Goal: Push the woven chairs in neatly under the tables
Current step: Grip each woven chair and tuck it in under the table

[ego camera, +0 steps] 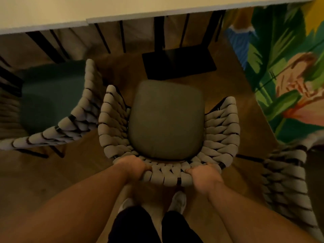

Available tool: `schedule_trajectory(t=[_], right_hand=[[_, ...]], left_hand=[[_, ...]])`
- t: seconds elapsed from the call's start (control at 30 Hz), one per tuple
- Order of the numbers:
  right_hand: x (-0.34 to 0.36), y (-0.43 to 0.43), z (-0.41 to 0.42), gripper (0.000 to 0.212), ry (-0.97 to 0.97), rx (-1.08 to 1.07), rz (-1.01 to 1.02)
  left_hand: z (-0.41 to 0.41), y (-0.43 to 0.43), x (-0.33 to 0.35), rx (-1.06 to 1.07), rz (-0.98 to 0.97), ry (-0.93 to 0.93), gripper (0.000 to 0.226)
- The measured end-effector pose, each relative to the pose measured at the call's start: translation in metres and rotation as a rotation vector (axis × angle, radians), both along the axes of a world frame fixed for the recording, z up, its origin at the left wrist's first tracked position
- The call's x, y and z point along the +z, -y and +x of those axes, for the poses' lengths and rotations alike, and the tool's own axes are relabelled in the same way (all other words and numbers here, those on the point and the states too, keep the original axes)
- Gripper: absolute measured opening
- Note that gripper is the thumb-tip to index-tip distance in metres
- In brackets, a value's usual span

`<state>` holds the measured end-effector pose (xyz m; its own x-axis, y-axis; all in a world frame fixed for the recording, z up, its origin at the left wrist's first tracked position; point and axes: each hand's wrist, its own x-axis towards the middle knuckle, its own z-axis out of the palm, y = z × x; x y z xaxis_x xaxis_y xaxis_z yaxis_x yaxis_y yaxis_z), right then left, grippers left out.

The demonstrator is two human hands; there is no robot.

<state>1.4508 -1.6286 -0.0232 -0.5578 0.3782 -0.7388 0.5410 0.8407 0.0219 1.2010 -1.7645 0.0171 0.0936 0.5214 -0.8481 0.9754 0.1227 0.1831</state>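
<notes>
A woven chair (pixel 112 123) with thick grey rope weave and a grey-green seat cushion (pixel 166 118) stands right below me, facing a pale table (pixel 122 16). The whole cushion lies short of the table edge, in front of the table's black base plate (pixel 178 62). My left hand (pixel 131 165) grips the top of the backrest on the left. On the right side of the same backrest rim my right hand (pixel 203 176) holds it with curled fingers.
A second woven chair (pixel 70 123) with a dark green cushion stands to the left, angled toward the table. A third woven chair (pixel 284 178) is at the right edge. A colourful leaf mural (pixel 284 71) covers the wall on the right. My feet stand on wooden floor (pixel 43 176).
</notes>
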Motion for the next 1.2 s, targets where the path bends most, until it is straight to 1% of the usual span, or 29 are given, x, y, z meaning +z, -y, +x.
schedule_trajectory(t=[0.07,0.23,0.33,0.47,0.6,0.67,0.77,0.93,1.13,1.2], right_hand=[[0.006,-0.031,-0.017,0.055,-0.011,0.070,0.032],[0.000,-0.097,-0.063,0.052,-0.024,0.174,0.072],[-0.008,-0.131,-0.090,0.058,-0.004,0.202,0.071],[-0.014,-0.166,-0.119,0.062,0.024,0.241,0.055],[-0.016,-0.198,-0.137,0.054,0.028,0.278,0.025],[-0.017,-0.218,-0.146,0.054,0.028,0.295,0.025],[-0.016,-0.237,-0.162,0.050,0.023,0.317,0.020],[-0.011,-0.273,-0.184,0.048,0.013,0.356,0.025],[-0.012,-0.276,-0.186,0.041,-0.021,0.366,0.041],[-0.012,-0.275,-0.183,0.040,-0.026,0.339,0.035]], left_hand=[[-0.007,-0.016,0.000,0.052,0.023,0.003,0.056],[-0.031,-0.052,-0.016,0.193,0.076,-0.010,0.053],[-0.048,-0.074,-0.028,0.255,0.105,0.005,0.050],[-0.065,-0.102,-0.038,0.272,0.114,-0.003,0.048],[-0.078,-0.129,-0.038,0.288,0.124,-0.002,0.047],[-0.081,-0.144,-0.036,0.315,0.142,-0.008,0.048],[-0.089,-0.158,-0.033,0.372,0.148,-0.009,0.048],[-0.103,-0.182,-0.040,0.441,0.097,0.002,0.059],[-0.105,-0.185,-0.047,0.435,0.129,-0.015,0.062],[-0.103,-0.182,-0.050,0.450,0.128,-0.017,0.063]])
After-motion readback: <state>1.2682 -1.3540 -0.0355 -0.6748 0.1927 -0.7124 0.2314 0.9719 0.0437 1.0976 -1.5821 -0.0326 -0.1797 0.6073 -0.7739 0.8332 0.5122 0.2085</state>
